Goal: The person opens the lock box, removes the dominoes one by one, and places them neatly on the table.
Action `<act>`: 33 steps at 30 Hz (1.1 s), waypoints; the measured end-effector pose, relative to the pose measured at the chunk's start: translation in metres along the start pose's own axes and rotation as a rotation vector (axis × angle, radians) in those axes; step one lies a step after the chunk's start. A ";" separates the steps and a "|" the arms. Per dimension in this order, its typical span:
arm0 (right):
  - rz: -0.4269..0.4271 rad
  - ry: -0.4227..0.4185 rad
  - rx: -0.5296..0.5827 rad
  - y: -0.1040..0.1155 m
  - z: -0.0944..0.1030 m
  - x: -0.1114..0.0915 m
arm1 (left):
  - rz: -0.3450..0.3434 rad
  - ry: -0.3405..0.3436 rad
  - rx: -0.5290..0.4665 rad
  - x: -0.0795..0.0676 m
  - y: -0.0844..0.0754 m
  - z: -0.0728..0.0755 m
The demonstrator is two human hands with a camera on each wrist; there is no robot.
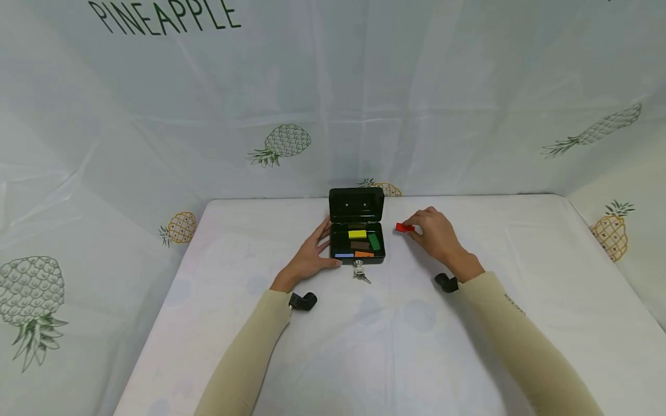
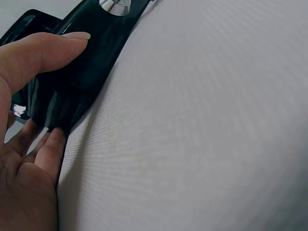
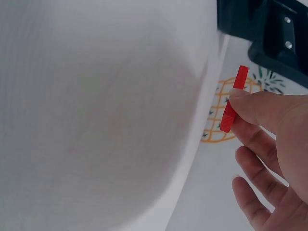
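Note:
A small black cash box [image 1: 357, 260] stands with its lid raised near the far edge of the table. Inside lie a yellow block [image 1: 357, 234], a green block [image 1: 374, 241], a brown block [image 1: 359, 245], an orange block [image 1: 364, 254] and a blue block [image 1: 344, 255]. My left hand [image 1: 309, 257] rests against its left side, fingers spread and fairly straight, thumb [image 2: 53, 50] touching the front face. To the right of the box, my right hand [image 1: 436, 234] pinches a red block [image 3: 235, 98] between thumb and fingertips, held apart from the box.
Keys [image 1: 361, 276] hang from the lock at the front of the box. White cloth covers the table [image 1: 354, 352], and a pineapple-print curtain [image 1: 395, 115] rises behind it. Each wrist carries a small black camera [image 1: 303, 301].

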State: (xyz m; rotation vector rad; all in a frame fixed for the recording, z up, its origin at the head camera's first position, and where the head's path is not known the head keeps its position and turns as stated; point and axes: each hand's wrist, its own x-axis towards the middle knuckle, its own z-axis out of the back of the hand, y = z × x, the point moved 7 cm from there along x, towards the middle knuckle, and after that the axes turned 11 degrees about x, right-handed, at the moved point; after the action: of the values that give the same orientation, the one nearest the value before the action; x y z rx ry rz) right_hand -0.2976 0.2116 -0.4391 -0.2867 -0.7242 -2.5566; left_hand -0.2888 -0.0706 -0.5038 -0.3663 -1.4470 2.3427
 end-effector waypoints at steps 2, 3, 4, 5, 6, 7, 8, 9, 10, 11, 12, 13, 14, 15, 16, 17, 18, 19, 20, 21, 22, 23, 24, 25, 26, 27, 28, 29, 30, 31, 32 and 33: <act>-0.005 0.014 0.002 -0.003 -0.001 0.000 | -0.001 0.001 -0.001 0.000 0.000 0.000; -0.006 0.020 0.001 -0.005 -0.002 0.001 | -0.002 0.002 -0.001 0.000 0.000 0.000; -0.009 0.026 0.000 -0.007 -0.003 0.001 | -0.002 0.003 -0.003 0.000 0.000 0.000; -0.010 0.032 0.000 -0.008 -0.003 0.001 | -0.003 0.004 -0.005 0.000 0.000 0.000; -0.012 0.038 -0.003 -0.010 -0.004 0.002 | -0.003 0.005 -0.008 0.000 0.000 0.000; -0.012 0.043 -0.003 -0.011 -0.005 0.003 | -0.003 0.006 -0.009 0.000 0.000 0.000; -0.014 0.048 -0.003 -0.012 -0.005 0.004 | -0.004 0.007 -0.010 0.000 0.000 0.000; -0.017 0.053 0.001 -0.013 -0.006 0.004 | -0.004 0.008 -0.010 0.000 0.000 0.000; -0.020 0.056 0.006 -0.014 -0.006 0.005 | -0.004 0.008 -0.011 0.000 0.000 0.000; -0.022 0.061 0.009 -0.014 -0.006 0.006 | -0.005 0.008 -0.011 0.000 0.000 0.001; -0.025 0.065 0.012 -0.015 -0.006 0.007 | -0.006 0.009 -0.011 0.000 0.000 0.001; -0.028 0.069 0.019 -0.015 -0.006 0.008 | -0.006 0.009 -0.010 0.001 0.000 0.001; -0.031 0.073 0.023 -0.016 -0.006 0.009 | -0.006 0.010 -0.008 0.001 0.001 0.001; -0.032 0.077 0.025 -0.017 -0.007 0.010 | -0.005 0.011 -0.007 0.001 0.001 0.001; -0.033 0.082 0.024 -0.018 -0.007 0.011 | -0.005 0.012 -0.006 0.001 0.001 0.001; -0.033 0.087 0.025 -0.018 -0.008 0.012 | -0.006 0.013 -0.006 0.001 0.001 0.001; -0.035 0.091 0.026 -0.019 -0.008 0.012 | -0.005 0.013 -0.005 0.001 0.002 0.001; -0.035 0.095 0.026 -0.019 -0.009 0.013 | -0.005 0.014 -0.003 0.002 0.002 0.001; -0.035 0.098 0.025 -0.019 -0.010 0.014 | -0.006 0.014 -0.002 0.002 0.002 0.001; -0.033 0.102 0.023 -0.020 -0.010 0.015 | -0.005 0.013 -0.001 0.001 0.001 0.001; -0.032 0.106 0.022 -0.020 -0.011 0.016 | -0.005 0.013 -0.001 0.001 0.001 0.001; -0.034 0.110 0.020 -0.021 -0.011 0.016 | -0.004 0.013 0.000 0.001 0.001 0.001; -0.034 0.114 0.015 -0.021 -0.012 0.017 | -0.003 0.012 0.002 0.001 0.001 0.001; -0.034 0.118 0.011 -0.022 -0.013 0.017 | -0.001 0.011 0.003 0.001 0.000 0.001; -0.037 0.122 0.008 -0.022 -0.013 0.018 | 0.002 0.010 0.004 0.001 0.000 0.001; -0.039 0.126 0.006 -0.023 -0.014 0.018 | 0.004 0.009 0.005 0.001 0.000 0.001; -0.042 0.129 0.004 -0.023 -0.014 0.019 | 0.004 0.008 0.004 0.001 0.000 0.001; -0.045 0.133 0.003 -0.023 -0.015 0.019 | 0.004 0.007 0.005 0.001 0.000 0.001; -0.047 0.136 0.004 -0.023 -0.015 0.019 | 0.004 0.007 0.003 0.001 0.000 0.001; -0.048 0.137 0.005 -0.023 -0.015 0.020 | 0.004 0.006 0.000 0.001 0.001 0.001; -0.048 0.141 0.005 -0.023 -0.016 0.020 | 0.003 0.006 -0.001 0.000 0.001 0.001; -0.047 0.142 0.004 -0.023 -0.016 0.020 | 0.002 0.006 -0.004 0.000 0.002 0.001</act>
State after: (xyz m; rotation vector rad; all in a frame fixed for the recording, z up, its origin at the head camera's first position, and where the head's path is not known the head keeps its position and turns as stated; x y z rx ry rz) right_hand -0.3269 0.2126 -0.4560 -0.0862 -0.6904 -2.5876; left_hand -0.2900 -0.0722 -0.5046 -0.3757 -1.4496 2.3382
